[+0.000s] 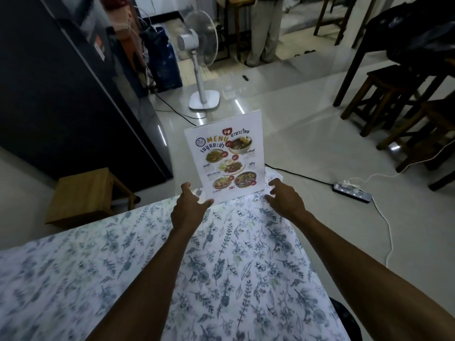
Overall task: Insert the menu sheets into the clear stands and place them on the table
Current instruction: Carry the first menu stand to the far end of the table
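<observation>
A clear stand holding a colourful menu sheet (225,157) stands upright at the far corner of the table (123,279), which is covered by a white cloth with a blue leaf print. My left hand (188,207) is at the stand's lower left corner, fingers spread, thumb touching or nearly touching the base. My right hand (283,199) hovers just right of the base with fingers apart, holding nothing. I cannot tell if either hand still presses the stand.
Beyond the table edge lie a tiled floor, a white pedestal fan (202,57), a dark cabinet (61,82) and a small wooden stool (86,195) at left. A power strip (352,191) with cables lies at right. Dark wooden stools (394,94) stand far right. A person's legs (266,30) are in the background.
</observation>
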